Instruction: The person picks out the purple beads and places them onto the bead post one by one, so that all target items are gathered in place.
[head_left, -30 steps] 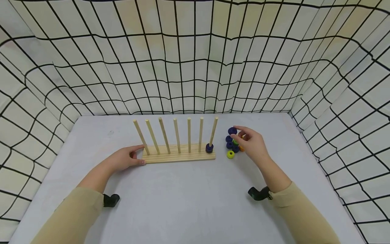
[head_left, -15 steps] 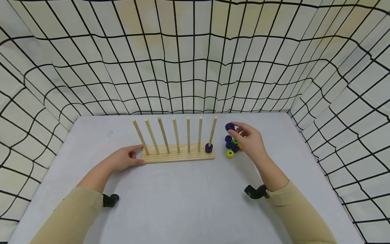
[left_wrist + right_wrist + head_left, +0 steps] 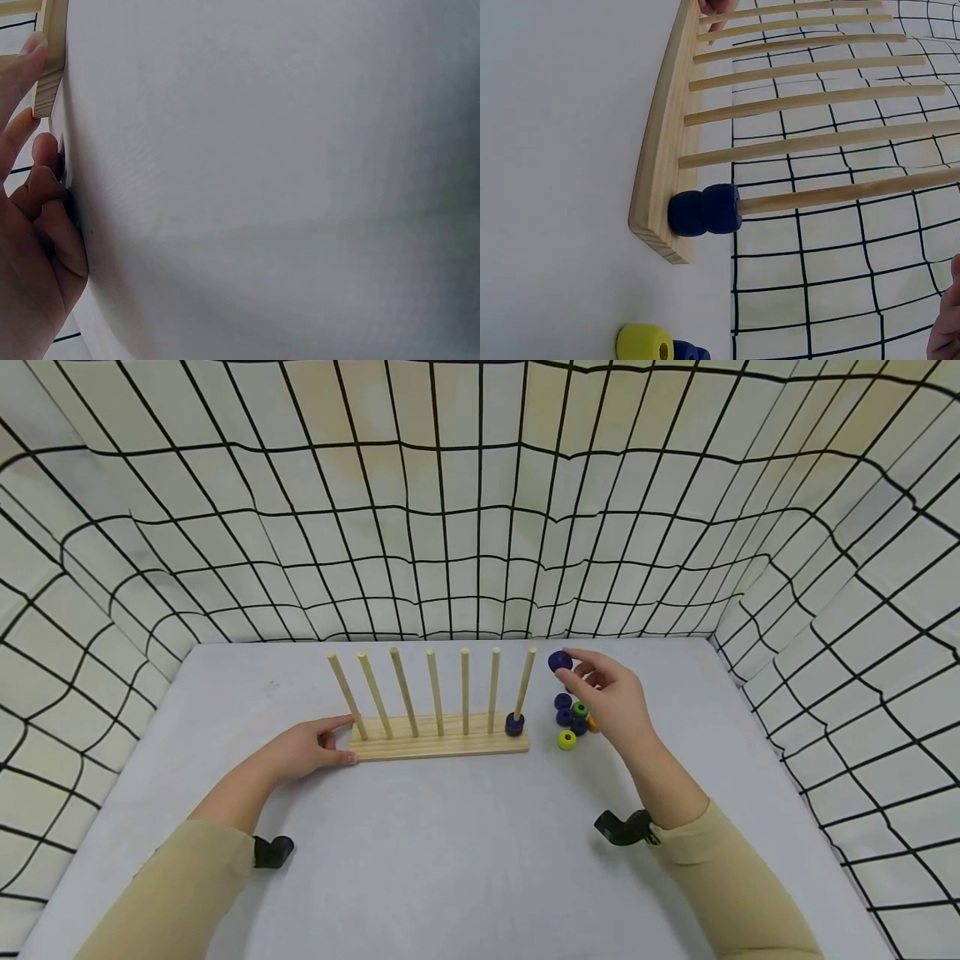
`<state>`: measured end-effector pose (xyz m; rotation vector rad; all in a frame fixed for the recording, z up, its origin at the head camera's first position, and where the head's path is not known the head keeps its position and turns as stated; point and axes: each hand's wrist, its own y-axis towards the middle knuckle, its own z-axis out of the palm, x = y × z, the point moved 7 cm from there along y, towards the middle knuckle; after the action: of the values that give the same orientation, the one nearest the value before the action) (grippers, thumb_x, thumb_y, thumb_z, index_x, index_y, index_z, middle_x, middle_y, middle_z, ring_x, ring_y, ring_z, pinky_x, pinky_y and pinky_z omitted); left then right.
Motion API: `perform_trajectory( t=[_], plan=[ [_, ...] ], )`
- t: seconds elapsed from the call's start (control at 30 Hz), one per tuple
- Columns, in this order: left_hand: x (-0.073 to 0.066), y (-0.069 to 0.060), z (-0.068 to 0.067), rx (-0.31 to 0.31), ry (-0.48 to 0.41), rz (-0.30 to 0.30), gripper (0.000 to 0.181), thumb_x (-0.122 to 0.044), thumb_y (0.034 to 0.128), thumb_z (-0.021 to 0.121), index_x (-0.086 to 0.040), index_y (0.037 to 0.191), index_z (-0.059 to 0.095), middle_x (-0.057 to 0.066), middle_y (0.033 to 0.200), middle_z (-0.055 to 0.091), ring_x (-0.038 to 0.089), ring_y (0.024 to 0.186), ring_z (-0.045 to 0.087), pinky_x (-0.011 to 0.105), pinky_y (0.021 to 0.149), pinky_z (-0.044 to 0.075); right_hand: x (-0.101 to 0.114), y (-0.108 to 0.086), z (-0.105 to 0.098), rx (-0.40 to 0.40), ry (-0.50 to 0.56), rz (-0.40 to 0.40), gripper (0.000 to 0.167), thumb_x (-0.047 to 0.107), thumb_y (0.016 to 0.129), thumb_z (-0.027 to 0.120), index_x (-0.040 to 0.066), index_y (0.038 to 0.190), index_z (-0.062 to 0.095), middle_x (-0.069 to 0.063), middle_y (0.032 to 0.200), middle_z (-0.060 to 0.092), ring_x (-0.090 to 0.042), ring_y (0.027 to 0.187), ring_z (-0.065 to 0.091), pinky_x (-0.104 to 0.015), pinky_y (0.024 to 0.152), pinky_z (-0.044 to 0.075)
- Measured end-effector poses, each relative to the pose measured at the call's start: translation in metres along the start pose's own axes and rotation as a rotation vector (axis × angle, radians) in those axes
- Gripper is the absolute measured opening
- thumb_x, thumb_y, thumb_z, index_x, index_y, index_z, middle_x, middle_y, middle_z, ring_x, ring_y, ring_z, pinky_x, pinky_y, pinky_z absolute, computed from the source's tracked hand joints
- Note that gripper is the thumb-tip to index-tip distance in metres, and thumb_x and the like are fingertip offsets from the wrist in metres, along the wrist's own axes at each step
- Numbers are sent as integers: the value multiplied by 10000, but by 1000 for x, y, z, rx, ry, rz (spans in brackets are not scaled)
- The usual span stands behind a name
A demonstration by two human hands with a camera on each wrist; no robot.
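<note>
We see a dark blue bead (image 3: 559,662) raised in the right hand (image 3: 611,697), pinched between thumb and fingertips. It is near the top of the end peg (image 3: 526,683) on the right of the wooden peg rack (image 3: 435,748), but apart from it and not threaded on. At the foot of that peg sit two stacked blue beads (image 3: 705,210), which we can tell apart clearly in the right wrist view. The other six pegs are bare.

The left hand (image 3: 307,749) grips the rack's left end, thumb at the near corner and index finger at the far one, its other fingers curled in beneath.

Below the right hand lies a small cluster of loose beads: a yellow-green bead (image 3: 566,740) nearest us, several loose blue beads (image 3: 564,717), a green bead (image 3: 580,709) and an orange bead (image 3: 592,724) partly hidden by the hand, so we cannot give a sure count.

From how things lie, we judge the work to be at an early stage: two beads are on, one is in hand, and the cluster remains off the pegs.

Everything rests on a white tabletop (image 3: 420,860), with black netting (image 3: 480,514) over pale walls around it.
</note>
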<state>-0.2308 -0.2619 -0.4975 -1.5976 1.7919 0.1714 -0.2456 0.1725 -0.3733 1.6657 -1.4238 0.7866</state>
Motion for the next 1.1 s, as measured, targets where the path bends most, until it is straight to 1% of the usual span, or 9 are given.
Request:
perform_trajectory(
  t=[0.23, 0.53, 0.77, 0.93, 1.1],
  plan=[
    [0, 0, 0, -2, -4, 5, 858, -451, 842, 772, -63, 1510, 399, 48, 831, 501, 195, 737, 444, 349, 665, 351, 12, 1, 2, -26, 53, -35, 447, 426, 916, 704, 208, 1303, 660, -46, 981, 609, -212, 845, 563, -238, 635, 470],
    [2, 0, 1, -1, 5, 4, 845, -438, 847, 771, -60, 1507, 402, 46, 824, 507, 197, 739, 450, 353, 668, 354, 26, 2, 8, -43, 134, -77, 437, 398, 920, 707, 180, 1296, 666, -54, 975, 610, -212, 806, 544, -230, 636, 450],
    [1, 1, 1, -5, 4, 0, 863, -462, 838, 772, -63, 1508, 402, 48, 833, 506, 198, 747, 451, 355, 669, 354, 26, 3, 12, -55, 180, -75, 428, 395, 919, 710, 179, 1286, 671, -43, 971, 612, -204, 781, 535, -232, 642, 450],
    [2, 2, 1, -5, 3, -3, 860, -464, 839, 770, -76, 1511, 401, 50, 840, 503, 199, 754, 453, 355, 672, 355, 27, 3, 15, -55, 191, -75, 442, 413, 915, 710, 183, 1290, 668, -42, 970, 617, -202, 776, 541, -234, 645, 455],
    [1, 1, 1, -1, -8, -1, 856, -452, 841, 772, -71, 1511, 400, 51, 836, 503, 200, 750, 452, 356, 671, 354, 28, 4, 17, -46, 201, -75, 443, 396, 918, 711, 171, 1296, 661, -44, 967, 620, -199, 754, 534, -233, 629, 448]
  ],
)
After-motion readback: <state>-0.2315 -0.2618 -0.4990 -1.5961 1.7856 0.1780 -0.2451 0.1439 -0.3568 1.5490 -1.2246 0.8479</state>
